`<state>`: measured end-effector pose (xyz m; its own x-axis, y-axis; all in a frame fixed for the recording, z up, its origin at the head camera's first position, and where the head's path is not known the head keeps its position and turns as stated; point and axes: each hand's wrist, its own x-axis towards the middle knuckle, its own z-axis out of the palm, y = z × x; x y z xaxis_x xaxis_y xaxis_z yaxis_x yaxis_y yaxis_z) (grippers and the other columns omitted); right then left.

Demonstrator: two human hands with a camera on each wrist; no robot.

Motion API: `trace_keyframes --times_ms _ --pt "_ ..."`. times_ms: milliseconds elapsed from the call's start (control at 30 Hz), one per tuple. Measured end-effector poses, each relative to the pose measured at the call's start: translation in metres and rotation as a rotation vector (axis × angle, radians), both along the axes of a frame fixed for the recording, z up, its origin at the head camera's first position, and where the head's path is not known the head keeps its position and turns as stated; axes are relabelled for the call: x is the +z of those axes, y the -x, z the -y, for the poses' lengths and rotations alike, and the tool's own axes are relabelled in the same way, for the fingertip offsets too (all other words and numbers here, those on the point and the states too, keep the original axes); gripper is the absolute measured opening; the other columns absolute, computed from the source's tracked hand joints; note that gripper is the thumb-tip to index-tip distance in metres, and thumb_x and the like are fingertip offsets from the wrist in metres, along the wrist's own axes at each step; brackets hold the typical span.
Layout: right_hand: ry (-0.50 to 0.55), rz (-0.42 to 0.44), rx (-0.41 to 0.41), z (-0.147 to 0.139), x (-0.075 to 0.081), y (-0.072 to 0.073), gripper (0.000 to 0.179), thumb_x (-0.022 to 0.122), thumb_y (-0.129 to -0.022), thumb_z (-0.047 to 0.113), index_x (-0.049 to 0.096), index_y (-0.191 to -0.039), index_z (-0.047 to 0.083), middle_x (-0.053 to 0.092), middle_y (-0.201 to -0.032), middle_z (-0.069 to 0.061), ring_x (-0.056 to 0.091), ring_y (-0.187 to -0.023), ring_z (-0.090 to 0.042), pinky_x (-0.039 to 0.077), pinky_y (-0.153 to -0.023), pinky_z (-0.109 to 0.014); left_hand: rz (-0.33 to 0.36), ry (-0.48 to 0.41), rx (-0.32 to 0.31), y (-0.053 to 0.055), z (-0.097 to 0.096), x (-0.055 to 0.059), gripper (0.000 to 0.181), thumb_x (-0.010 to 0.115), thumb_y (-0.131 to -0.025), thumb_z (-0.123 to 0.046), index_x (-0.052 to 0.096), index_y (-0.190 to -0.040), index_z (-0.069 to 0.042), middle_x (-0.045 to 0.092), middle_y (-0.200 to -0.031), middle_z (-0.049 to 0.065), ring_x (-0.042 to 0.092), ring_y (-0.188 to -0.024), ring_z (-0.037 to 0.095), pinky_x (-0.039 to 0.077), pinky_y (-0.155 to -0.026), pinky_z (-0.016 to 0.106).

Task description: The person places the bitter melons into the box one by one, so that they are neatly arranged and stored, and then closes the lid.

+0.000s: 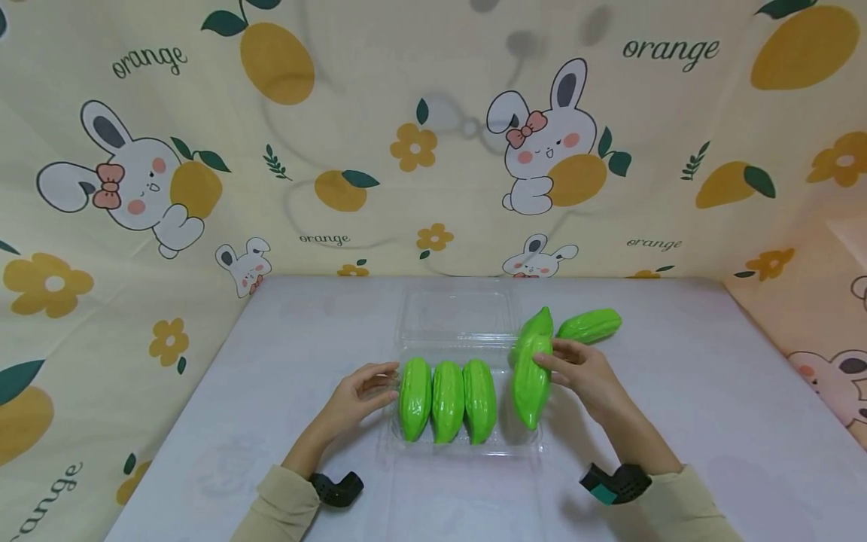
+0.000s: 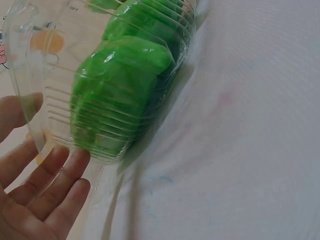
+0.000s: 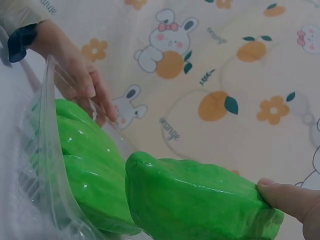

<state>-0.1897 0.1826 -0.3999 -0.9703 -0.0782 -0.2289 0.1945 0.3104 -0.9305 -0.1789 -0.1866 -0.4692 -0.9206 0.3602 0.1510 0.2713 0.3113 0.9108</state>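
Observation:
A clear plastic container [image 1: 467, 450] with its lid folded back holds a row of three green ridged gourds [image 1: 448, 401]. At its left end my left hand [image 1: 362, 393] touches the side, with relaxed fingertips near the wall in the left wrist view and the thumb apart from the fingers. My right hand [image 1: 582, 373] pinches another green gourd [image 1: 530, 391] by its upper part, over the container's right end. That gourd stands tilted, and the right wrist view shows only the thumb [image 3: 287, 197] on it; the other fingers are hidden there.
Behind the held gourd is another gourd [image 1: 539, 322], partly covered. To its right, one more gourd [image 1: 591, 325] lies on the white table [image 1: 677, 391]. The opened lid [image 1: 457, 312] lies toward the back wall, which is hung with a patterned cloth [image 1: 460, 196].

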Motion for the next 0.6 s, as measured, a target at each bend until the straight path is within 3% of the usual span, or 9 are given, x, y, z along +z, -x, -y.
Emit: trace_keyframes --times_ms 200,600 --pt "0.000 0.000 0.000 0.0058 0.0007 -0.0019 0.069 0.064 -0.094 0.024 0.032 -0.144 -0.010 0.053 -0.124 -0.017 0.057 -0.087 0.005 0.058 -0.083 -0.014 0.000 0.003 0.006 -0.0003 -0.0003 0.0003 0.051 0.068 -0.090 -0.015 0.051 -0.136 0.000 0.058 -0.130 0.020 0.055 -0.123 0.037 0.050 -0.106 0.021" --pt "-0.063 -0.044 0.021 0.0109 -0.0010 -0.0035 0.066 0.067 -0.091 0.027 0.039 -0.141 -0.007 0.056 -0.126 -0.019 0.056 -0.095 -0.002 0.051 -0.084 -0.010 0.007 -0.001 0.001 -0.0008 -0.0007 0.0007 0.052 0.067 -0.090 -0.015 0.051 -0.136 0.000 0.058 -0.131 0.021 0.055 -0.124 0.038 0.050 -0.107 0.024"
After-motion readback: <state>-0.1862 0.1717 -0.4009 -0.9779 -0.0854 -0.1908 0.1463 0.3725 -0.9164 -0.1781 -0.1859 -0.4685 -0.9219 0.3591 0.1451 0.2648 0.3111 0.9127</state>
